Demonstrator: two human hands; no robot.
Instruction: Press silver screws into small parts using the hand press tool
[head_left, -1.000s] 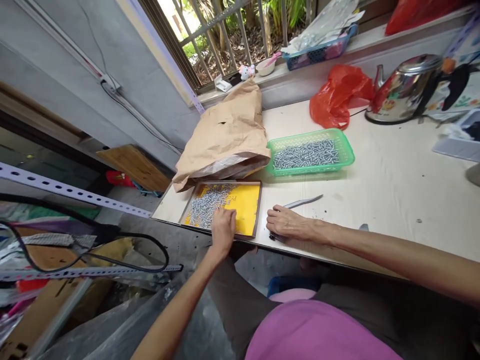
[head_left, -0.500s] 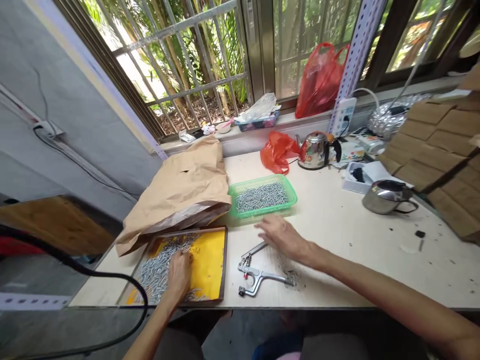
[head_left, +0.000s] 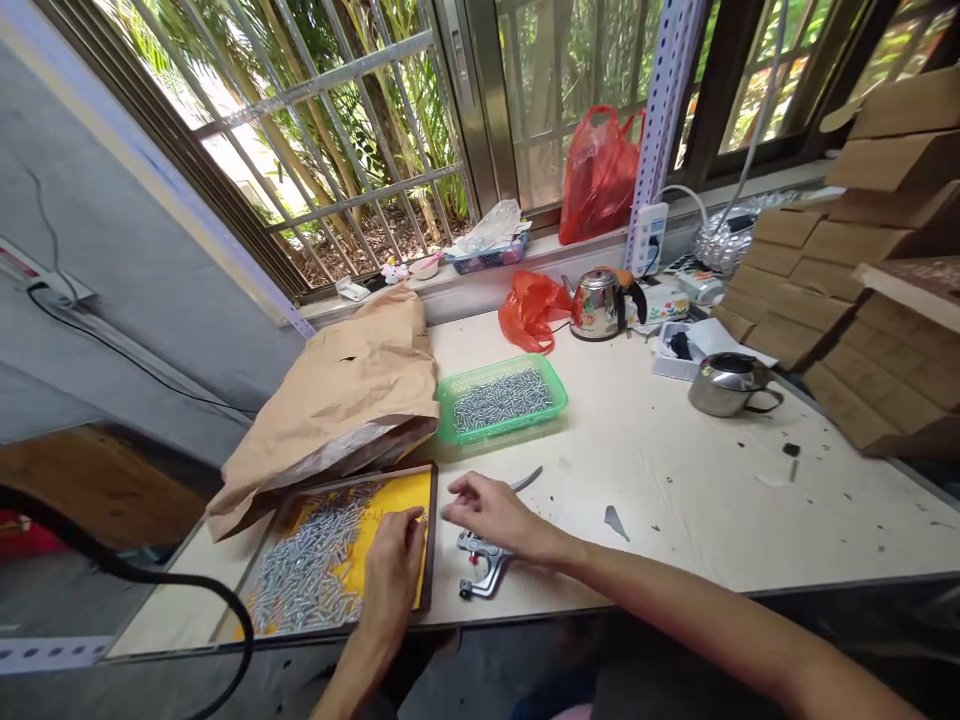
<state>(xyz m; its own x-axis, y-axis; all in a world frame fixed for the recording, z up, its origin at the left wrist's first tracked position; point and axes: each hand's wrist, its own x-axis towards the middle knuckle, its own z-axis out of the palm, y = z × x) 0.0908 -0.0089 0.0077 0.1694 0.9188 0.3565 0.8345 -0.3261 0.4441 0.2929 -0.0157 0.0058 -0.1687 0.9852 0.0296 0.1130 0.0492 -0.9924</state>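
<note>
My left hand [head_left: 394,560] is over the right part of a shallow tray [head_left: 433,540] with a yellow bottom. Its thumb and forefinger are pinched together; whatever is between them is too small to make out. Short silver metal pieces [head_left: 307,570], like screws or pins, are heaped in the tray's left part. Just right of the tray's rim, my right hand [head_left: 487,512] points toward the left one, its thumb and forefinger apart. Beneath it lie metal hand-press pliers [head_left: 491,575], partly hidden by the hand and wrist, one curved handle showing beyond.
Behind the hands stands a green basket [head_left: 502,432] of similar silver pieces. A brown paper bag [head_left: 337,380] lies behind the tray. Farther right are a red plastic bag [head_left: 531,310], a kettle [head_left: 598,305], a metal pot [head_left: 724,385] and stacked cardboard boxes [head_left: 847,250]. A black cable [head_left: 150,575] hangs front left.
My left hand has moved right, off the heaped pieces. My right hand has come left and closer to it, now covering part of the pliers. The camera view has turned somewhat right.
</note>
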